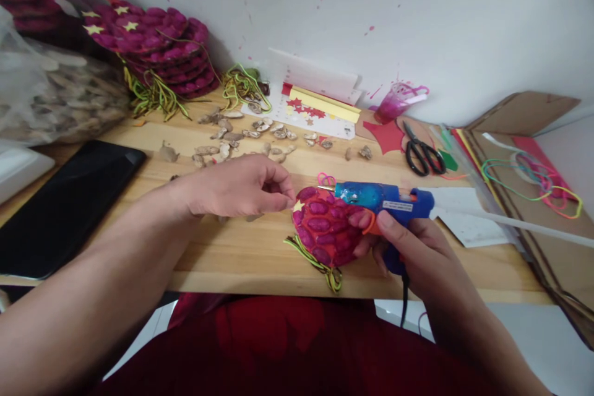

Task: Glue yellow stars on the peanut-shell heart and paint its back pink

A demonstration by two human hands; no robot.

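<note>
A blue glue gun (359, 193) with an orange trigger is gripped in my right hand (413, 241), its metal nozzle pointing left. Beneath it lies a round red piece (320, 223) covered in magenta peanut shells, with a green and yellow tassel (333, 278) at its lower edge. A small yellow star (298, 205) sits at the piece's upper left rim. My left hand (253, 185) is just left of that star, thumb and fingertips pinched together; whatever they may hold is too small to make out.
Behind my hands are scattered peanut shells (227, 130), red paper stars (306, 109), black scissors (423, 154) and a pink cup (394, 102). Finished-looking magenta pieces (162, 43) are stacked back left. A black tablet (69, 204) lies left; cardboard (552, 198) stands right.
</note>
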